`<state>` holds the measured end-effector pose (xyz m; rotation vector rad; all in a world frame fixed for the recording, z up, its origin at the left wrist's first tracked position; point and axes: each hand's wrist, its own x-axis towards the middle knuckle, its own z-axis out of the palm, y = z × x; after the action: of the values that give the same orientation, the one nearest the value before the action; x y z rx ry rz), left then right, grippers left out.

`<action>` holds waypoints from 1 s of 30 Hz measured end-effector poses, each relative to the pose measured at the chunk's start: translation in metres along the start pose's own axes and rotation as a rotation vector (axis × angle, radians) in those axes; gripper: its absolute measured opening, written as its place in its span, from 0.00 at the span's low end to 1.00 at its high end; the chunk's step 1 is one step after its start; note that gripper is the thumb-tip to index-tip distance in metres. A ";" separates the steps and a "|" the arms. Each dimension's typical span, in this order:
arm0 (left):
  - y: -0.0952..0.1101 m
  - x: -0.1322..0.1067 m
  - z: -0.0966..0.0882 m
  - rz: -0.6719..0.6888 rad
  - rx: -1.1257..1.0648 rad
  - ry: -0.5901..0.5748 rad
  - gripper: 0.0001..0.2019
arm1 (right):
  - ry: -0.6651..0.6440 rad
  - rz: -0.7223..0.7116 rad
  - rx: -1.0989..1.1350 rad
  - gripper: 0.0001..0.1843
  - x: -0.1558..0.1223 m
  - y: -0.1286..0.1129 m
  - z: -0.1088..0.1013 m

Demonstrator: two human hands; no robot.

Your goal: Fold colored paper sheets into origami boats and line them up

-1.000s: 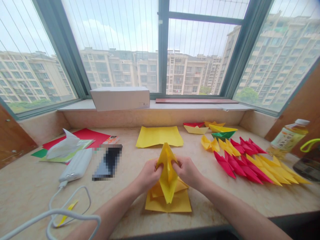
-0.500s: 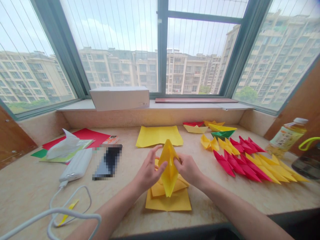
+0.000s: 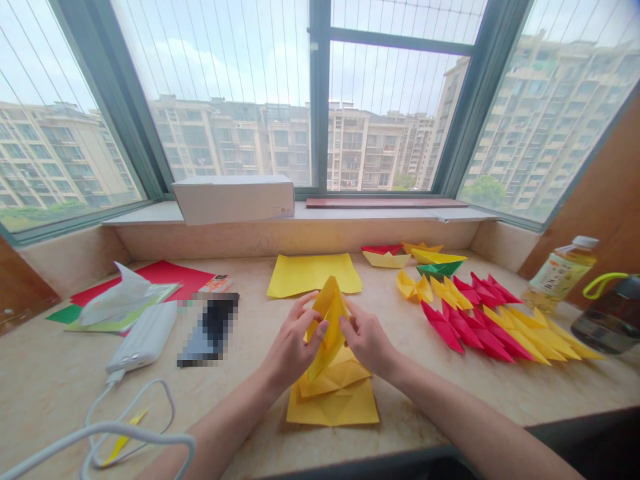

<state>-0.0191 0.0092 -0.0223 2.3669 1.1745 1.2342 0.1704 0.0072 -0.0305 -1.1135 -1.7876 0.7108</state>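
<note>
A folded yellow paper piece (image 3: 327,320), pointed at the top, is held upright above the counter between both hands. My left hand (image 3: 291,347) pinches its left side with thumb and fingers. My right hand (image 3: 367,341) grips its right edge. Under them lie a creased yellow sheet (image 3: 334,407) and a partly folded yellow piece (image 3: 345,375). A flat yellow sheet (image 3: 313,274) lies farther back.
Rows of red and yellow folded boats (image 3: 493,327) fill the right side, with a green one (image 3: 439,269). A bottle (image 3: 560,273) and a jug (image 3: 607,313) stand far right. Left: power bank (image 3: 143,337) with white cable (image 3: 125,427), phone (image 3: 210,330), tissue (image 3: 117,300), red paper (image 3: 165,275). A white box (image 3: 234,198) sits on the sill.
The folded piece has been lifted slightly and tilted left. My left hand opened briefly, then closed again on the paper's left side. The camera shifted a little.
</note>
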 end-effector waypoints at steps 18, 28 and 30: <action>-0.009 0.009 -0.006 -0.190 -0.155 0.036 0.15 | -0.237 -0.397 -0.428 0.09 0.003 0.011 -0.015; -0.036 0.014 -0.013 -0.144 0.031 0.124 0.22 | 0.073 -0.016 -0.639 0.15 0.031 0.024 -0.049; -0.040 0.014 -0.013 -0.122 0.063 0.120 0.21 | 0.061 0.024 -0.701 0.15 0.038 0.025 -0.052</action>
<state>-0.0465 0.0442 -0.0271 2.2536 1.3920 1.3326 0.2194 0.0530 -0.0129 -1.5831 -2.0282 0.0362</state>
